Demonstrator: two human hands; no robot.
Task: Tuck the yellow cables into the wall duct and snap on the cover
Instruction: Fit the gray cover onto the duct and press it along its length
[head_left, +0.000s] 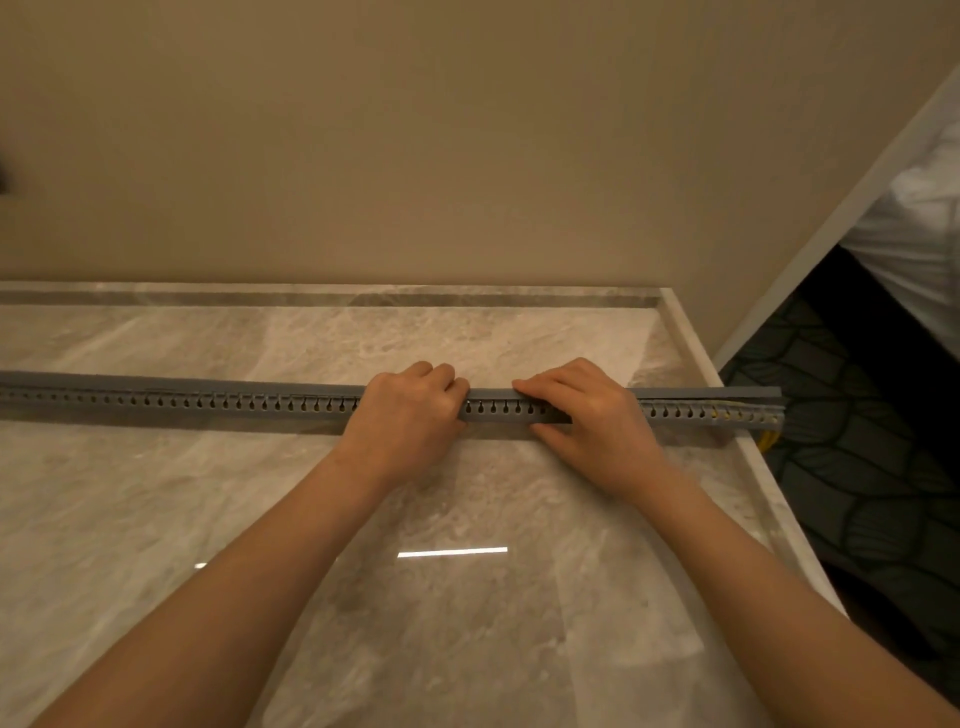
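Here, the grey duct (260, 400) lies lengthwise across the marble desk (130, 493), well apart from the beige wall (467, 156) behind it. Its right end sticks out a little over the desk edge. Both hands sit near each other on the middle part of the duct.

The left hand (410, 410) has its fingers curled over the top, so its grip is closed around the duct and holds it steady against the desk. The right hand (582, 415) lays its fingers along the top and puts the thumb against the front side, so this grip pinches the duct too. I judge that it is pressing the cover (701, 393) down onto the slotted wall.

The yellow cables (768, 440) are mostly inside the duct. A little yellow shows through the slots near the right end, and a short piece hangs out below that end. To the right of the hands a thin dark line runs under the cover, so it is perhaps not seated there, but the picture is too soft to be sure. The next press probably belongs on that right part, working toward the end.
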